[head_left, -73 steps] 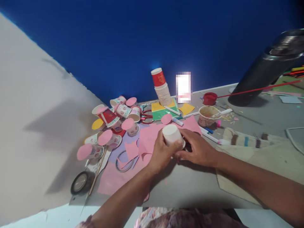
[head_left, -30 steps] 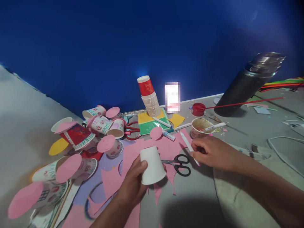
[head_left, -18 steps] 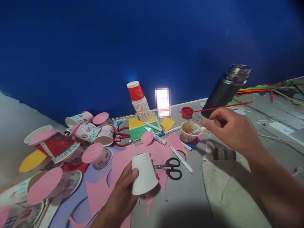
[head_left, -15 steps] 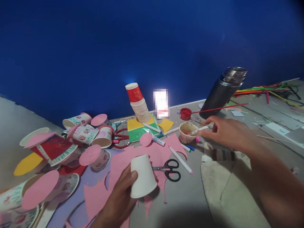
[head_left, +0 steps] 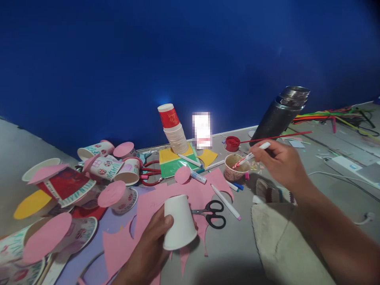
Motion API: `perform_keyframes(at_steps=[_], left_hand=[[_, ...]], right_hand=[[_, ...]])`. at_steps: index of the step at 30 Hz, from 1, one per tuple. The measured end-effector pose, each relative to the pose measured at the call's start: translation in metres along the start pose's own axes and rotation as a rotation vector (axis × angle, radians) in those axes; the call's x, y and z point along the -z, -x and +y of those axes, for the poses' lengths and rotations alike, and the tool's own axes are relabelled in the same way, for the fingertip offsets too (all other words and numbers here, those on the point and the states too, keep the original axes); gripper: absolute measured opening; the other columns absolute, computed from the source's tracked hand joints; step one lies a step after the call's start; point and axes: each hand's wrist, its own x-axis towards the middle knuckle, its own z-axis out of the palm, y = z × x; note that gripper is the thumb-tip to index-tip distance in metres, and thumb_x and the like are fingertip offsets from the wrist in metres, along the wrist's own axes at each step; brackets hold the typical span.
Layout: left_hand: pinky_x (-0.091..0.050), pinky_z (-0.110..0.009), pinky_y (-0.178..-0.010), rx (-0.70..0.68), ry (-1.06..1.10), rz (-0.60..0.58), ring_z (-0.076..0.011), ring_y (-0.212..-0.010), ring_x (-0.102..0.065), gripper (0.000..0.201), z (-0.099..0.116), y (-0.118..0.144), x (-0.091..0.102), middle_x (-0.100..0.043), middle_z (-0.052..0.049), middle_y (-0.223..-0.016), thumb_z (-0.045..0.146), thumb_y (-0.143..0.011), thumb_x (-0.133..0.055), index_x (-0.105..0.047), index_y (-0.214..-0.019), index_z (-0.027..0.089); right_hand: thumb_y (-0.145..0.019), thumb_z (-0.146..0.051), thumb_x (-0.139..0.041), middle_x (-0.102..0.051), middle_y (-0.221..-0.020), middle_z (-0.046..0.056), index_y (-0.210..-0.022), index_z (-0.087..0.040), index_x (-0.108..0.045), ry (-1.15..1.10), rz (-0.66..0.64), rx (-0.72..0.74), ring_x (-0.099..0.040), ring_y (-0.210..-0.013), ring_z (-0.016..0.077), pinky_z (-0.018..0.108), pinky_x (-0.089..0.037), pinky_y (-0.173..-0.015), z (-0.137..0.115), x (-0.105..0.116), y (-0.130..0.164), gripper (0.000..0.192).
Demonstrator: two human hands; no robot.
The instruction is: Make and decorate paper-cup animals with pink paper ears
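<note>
White paper cup (head_left: 179, 223): held upside down in the left hand (head_left: 151, 253), fingers wrapped round it, above the pink paper (head_left: 166, 198); white marker (head_left: 251, 155): now pinched in the right hand (head_left: 279, 164), lifted from the stained cup (head_left: 234, 167) beside which it lay a moment ago; scissors (head_left: 212, 211) left on the table (head_left: 237, 253).

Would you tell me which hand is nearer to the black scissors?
Left. The left hand holds a white cup just beside the black scissors; the right hand is farther back, holding a marker.
</note>
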Motion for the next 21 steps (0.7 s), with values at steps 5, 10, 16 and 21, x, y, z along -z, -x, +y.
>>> perform_keyframes(at_steps=[5,10,16,21], left_hand=[[-0.056,-0.046,-0.087,-0.014,0.059,-0.014,-0.0349,-0.096,-0.073,0.065,0.002,-0.001,-0.004,-0.077,-0.018,-0.104,0.052,-0.086,-0.074,-0.062,-0.137,0.015],[-0.057,-0.046,-0.084,-0.043,0.042,-0.045,-0.0341,-0.094,-0.073,0.069,0.001,-0.002,-0.001,-0.077,-0.017,-0.101,0.055,-0.086,-0.073,-0.057,-0.141,0.015],[-0.058,-0.054,-0.092,-0.055,0.188,0.030,-0.0343,-0.099,-0.074,0.068,0.002,-0.005,-0.008,-0.075,-0.015,-0.112,0.041,-0.085,-0.075,-0.052,-0.144,0.017],[-0.062,-0.051,-0.082,-0.073,0.263,0.019,-0.0352,-0.095,-0.076,0.075,0.001,-0.007,-0.008,-0.074,-0.015,-0.111,0.039,-0.083,-0.076,-0.046,-0.148,0.016]], right_hand=[[-0.086,-0.050,-0.068,-0.067,-0.061,-0.001,-0.077,-0.024,-0.073,-0.069,0.029,-0.112,-0.056,-0.054,0.0162,0.029,-0.042,-0.052,0.007,0.005,-0.004,0.028],[-0.086,-0.046,-0.068,-0.065,-0.061,-0.001,-0.077,-0.023,-0.071,-0.060,0.094,-0.126,-0.055,-0.055,0.0165,0.030,-0.043,-0.055,-0.004,0.007,0.001,0.024],[-0.084,-0.039,-0.069,-0.065,-0.064,0.002,-0.080,-0.022,-0.071,0.097,0.353,-0.100,-0.060,-0.061,0.0192,0.035,-0.045,-0.065,-0.014,0.007,0.007,0.017],[-0.076,-0.027,-0.075,-0.047,-0.052,-0.006,-0.067,-0.024,-0.059,-0.346,0.370,-0.284,-0.042,-0.048,0.0115,0.034,-0.039,-0.053,-0.016,0.000,0.001,0.019]])
